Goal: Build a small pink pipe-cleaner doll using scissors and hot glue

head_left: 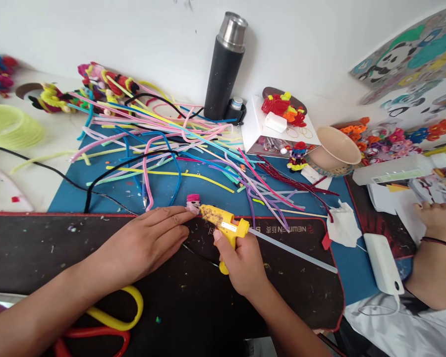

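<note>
My right hand (247, 265) is wrapped round the handle of a yellow hot glue gun (220, 220), and a long clear glue stick (293, 250) sticks out of its back end. The gun's nozzle points left and meets a small pink fuzzy figure piece (193, 202) with a darker pink top. My left hand (150, 243) holds that piece at its fingertips, fingers pressed together; the thumb is mostly hidden. Under my left forearm lie scissors (113, 322) with yellow and red handles, partly covered.
Pipe cleaners (159, 144) of many colours spread across the blue mat (78, 173). Behind them stand a black thermos (225, 67) and a white box (256, 129). A beige bowl (336, 148) and white power bank (382, 263) lie right, near another person's hand (436, 220).
</note>
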`<control>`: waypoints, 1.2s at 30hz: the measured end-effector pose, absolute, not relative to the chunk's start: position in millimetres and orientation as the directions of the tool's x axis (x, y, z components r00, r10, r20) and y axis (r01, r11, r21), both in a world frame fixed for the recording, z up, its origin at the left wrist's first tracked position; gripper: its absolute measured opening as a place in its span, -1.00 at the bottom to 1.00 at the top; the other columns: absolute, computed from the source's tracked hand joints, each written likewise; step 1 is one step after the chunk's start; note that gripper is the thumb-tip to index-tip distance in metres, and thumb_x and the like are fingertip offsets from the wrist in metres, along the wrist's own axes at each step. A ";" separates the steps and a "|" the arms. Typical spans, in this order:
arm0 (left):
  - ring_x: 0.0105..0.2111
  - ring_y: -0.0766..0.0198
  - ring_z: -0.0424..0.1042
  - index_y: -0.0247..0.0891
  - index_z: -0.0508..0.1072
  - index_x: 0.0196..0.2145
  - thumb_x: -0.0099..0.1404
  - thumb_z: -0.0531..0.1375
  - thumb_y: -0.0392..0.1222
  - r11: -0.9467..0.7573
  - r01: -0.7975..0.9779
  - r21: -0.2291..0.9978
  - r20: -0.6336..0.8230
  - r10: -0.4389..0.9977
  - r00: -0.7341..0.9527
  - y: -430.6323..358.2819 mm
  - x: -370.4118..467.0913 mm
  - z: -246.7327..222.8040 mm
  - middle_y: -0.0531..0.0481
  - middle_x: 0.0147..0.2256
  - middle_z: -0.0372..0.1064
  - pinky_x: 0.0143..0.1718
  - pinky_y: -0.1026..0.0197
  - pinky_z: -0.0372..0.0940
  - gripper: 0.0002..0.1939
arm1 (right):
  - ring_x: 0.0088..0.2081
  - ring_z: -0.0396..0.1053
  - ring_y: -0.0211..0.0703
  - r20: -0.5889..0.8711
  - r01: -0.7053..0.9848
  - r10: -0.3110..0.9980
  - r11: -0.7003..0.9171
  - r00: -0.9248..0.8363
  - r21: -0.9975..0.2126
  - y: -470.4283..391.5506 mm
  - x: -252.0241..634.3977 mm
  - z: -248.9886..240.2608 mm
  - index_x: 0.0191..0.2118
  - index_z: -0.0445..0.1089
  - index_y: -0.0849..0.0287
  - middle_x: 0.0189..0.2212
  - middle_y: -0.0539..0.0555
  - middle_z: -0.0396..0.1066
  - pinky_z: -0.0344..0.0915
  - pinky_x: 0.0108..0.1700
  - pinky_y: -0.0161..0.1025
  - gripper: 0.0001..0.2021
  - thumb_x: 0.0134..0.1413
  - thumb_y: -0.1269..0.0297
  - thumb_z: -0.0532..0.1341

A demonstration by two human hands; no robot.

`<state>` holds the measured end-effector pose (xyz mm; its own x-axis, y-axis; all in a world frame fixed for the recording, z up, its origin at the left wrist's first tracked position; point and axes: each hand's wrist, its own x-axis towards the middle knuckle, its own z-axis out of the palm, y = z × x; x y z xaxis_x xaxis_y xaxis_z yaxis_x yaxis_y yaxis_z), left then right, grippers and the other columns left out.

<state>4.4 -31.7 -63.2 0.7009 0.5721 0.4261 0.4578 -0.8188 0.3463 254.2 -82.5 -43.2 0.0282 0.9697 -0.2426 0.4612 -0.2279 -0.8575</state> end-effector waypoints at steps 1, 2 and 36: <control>0.28 -0.05 0.55 -0.26 0.61 -0.01 0.59 0.20 -0.30 -0.824 0.458 0.333 0.427 0.565 0.706 -31.6 4.3 -63.1 -0.21 0.30 0.56 0.29 -0.04 0.51 -0.83 | -0.51 0.33 -0.16 -0.245 0.460 0.969 -0.230 0.028 -0.857 -82.5 254.1 -43.1 -0.47 0.37 0.09 -0.60 -0.01 0.33 0.26 -0.40 -0.24 -0.57 0.40 -0.04 0.21; 0.27 -0.05 0.56 -0.27 0.61 -0.01 0.59 0.20 -0.29 -0.829 0.458 0.320 0.428 0.558 0.711 -31.3 4.3 -62.9 -0.22 0.29 0.56 0.28 -0.04 0.52 -0.83 | -0.51 0.33 -0.16 -0.247 0.459 0.969 -0.232 0.029 -0.857 -82.6 254.2 -43.3 -0.47 0.37 0.09 -0.60 -0.01 0.33 0.27 -0.40 -0.24 -0.57 0.40 -0.04 0.21; 0.23 -0.08 0.59 -0.31 0.60 -0.05 0.62 0.16 -0.28 -0.852 0.455 0.259 0.425 0.524 0.738 -28.7 5.1 -58.1 -0.28 0.25 0.59 0.22 -0.05 0.56 -0.81 | -0.51 0.35 -0.18 -0.224 0.493 0.974 -0.206 0.022 -0.845 -85.3 256.2 -46.3 -0.46 0.33 0.09 -0.59 -0.01 0.35 0.25 -0.40 -0.25 -0.54 0.46 -0.05 0.19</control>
